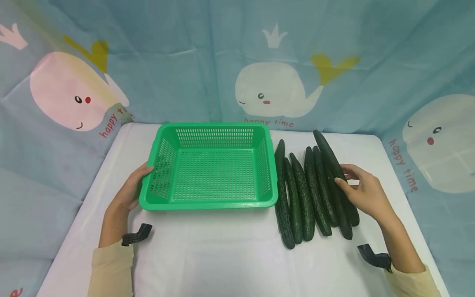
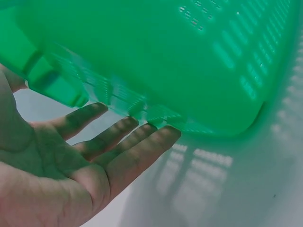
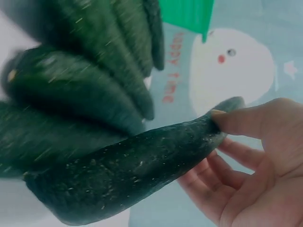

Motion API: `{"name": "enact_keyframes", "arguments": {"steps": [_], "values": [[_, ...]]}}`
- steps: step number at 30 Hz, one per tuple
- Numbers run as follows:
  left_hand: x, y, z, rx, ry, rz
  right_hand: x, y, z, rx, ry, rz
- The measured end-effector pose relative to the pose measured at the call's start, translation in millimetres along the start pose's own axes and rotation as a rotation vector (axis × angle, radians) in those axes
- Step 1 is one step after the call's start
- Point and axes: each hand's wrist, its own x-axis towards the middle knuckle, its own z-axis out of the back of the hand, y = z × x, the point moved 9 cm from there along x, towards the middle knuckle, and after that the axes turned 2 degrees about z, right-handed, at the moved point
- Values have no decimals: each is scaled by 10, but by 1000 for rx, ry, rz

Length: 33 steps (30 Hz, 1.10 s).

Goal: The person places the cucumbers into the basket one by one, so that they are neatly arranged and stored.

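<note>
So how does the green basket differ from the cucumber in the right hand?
Shape: the green plastic basket is wide and rectangular, while the held cucumber is long and slim.
Surface: the basket is bright green and slotted, whereas the cucumber is dark green without holes.
Handling: the left hand holds the basket by its rim; the right hand pinches the cucumber.
Both are some shade of green.

Left grip holds basket; right grip pinches cucumber.
</note>
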Motion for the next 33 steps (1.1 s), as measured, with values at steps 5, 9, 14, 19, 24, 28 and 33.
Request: {"name": "enact_keyframes", "arguments": {"steps": [5, 9, 14, 19, 24, 28, 33], "values": [[-4, -12, 3, -9, 5, -24, 124, 318, -6, 30, -35, 94], [-23, -3, 9, -37, -1, -58, 239, 618, -45, 32, -9, 150], [-17, -14, -28, -51, 16, -90, 301, 912, -166, 28, 59, 194], [-7, -10, -42, -48, 10, -87, 363, 1179, -314, 14, 64, 282], [-13, -6, -35, -56, 4, -73, 474, 1453, -434, 41, 89, 344], [-21, -14, -27, -64, 4, -77, 543, 1662, -554, 35, 130, 377], [-29, 1, -33, -63, 7, -78, 612, 1922, -666, 11, 173, 444]]}}
